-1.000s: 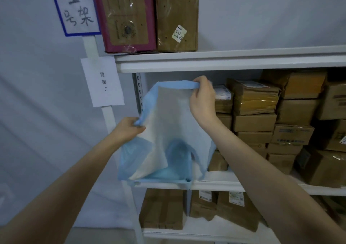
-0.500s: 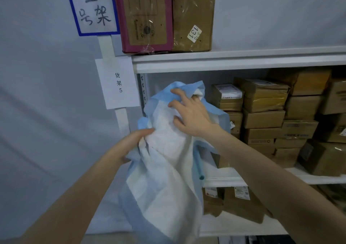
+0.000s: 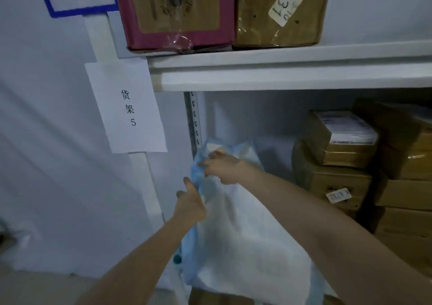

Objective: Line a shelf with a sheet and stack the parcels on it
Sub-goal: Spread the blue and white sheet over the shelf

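I am much closer to the rack than a moment back, level with the paper label on the left post. The sheet, which half a second ago hangs bunched in front of the opening, now has its top end pushed into the left of the middle shelf bay, right beside the slotted upright. My left hand has dropped to the sheet's blue left edge and grips it, fingers curled, thumb up. My right hand has gone from the crumpled middle to the far top corner and pinches the blue border there, low in the bay's far-left corner. The rest of the sheet drapes toward me over the front edge, creased and not yet flat. I judge the lining is only starting: the far corner is being placed, and the near half needs spreading before any parcel goes on.

On the top shelf a magenta box stands at the left, touching a brown carton with a white sticker. In the middle bay the sheet fills the left. To the right, apart from my hands, the parcels stand in stacked columns of brown boxes that run out of view. The sheet hides the board beneath it. Below, a brown box shows under the sheet's hanging edge.
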Action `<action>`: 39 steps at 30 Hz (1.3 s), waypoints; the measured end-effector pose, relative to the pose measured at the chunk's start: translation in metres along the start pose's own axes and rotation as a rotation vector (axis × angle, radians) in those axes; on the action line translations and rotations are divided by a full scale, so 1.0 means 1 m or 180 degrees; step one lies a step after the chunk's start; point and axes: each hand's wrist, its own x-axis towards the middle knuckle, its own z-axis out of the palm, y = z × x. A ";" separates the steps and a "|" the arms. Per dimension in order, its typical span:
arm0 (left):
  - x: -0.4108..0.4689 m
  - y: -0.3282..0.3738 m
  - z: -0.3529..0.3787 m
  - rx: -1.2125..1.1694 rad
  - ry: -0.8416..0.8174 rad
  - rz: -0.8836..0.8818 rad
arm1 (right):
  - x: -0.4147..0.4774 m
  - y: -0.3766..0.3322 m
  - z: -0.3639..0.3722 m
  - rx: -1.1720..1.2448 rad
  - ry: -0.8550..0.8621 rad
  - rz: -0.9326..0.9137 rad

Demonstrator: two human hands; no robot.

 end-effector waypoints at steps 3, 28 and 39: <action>0.015 0.013 0.014 0.0736 0.0034 -0.0125 | 0.008 0.009 0.026 0.1066 -0.0547 0.0363; 0.107 -0.002 0.062 0.1937 -0.0499 -0.0668 | -0.028 0.017 0.167 0.2023 -0.0891 0.3500; 0.120 0.007 0.051 0.2413 -0.0366 -0.0340 | -0.001 0.031 0.159 0.1506 -0.0863 0.3364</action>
